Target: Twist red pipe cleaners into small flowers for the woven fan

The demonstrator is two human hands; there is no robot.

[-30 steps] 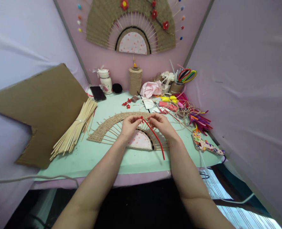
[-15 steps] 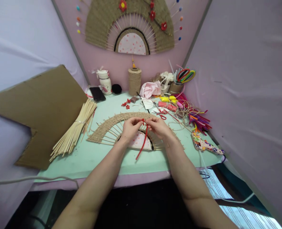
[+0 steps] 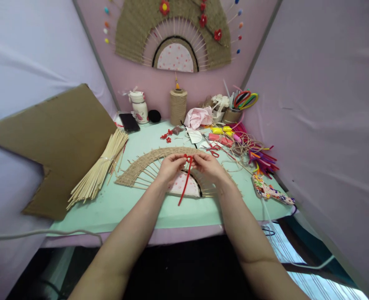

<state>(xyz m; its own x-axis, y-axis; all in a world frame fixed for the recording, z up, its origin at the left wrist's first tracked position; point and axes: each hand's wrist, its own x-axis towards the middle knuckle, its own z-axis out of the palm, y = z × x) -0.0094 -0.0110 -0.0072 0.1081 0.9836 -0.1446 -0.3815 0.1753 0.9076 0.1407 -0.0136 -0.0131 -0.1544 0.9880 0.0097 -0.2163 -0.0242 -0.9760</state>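
Between my fingertips is a red pipe cleaner, its upper end bent into small loops and its long tail hanging down. My left hand is closed in a pinch on the looped part. From the other side, my right hand pinches the same pipe cleaner close to the loops. Both hands are over a woven twine fan with stick ribs, lying on the table. Its half-round centre is pink-dotted fabric edged in black, partly covered by my hands.
A bundle of thin sticks and cardboard are at left. Behind are a twine spool, bottle, phone and small red flowers. Red-handled scissors, pipe cleaners and a patterned glue gun lie at right.
The pipe cleaner's tail has shifted slightly and hangs a little more upright. My fingers have moved slightly around the loops. The whole view has shifted a little.
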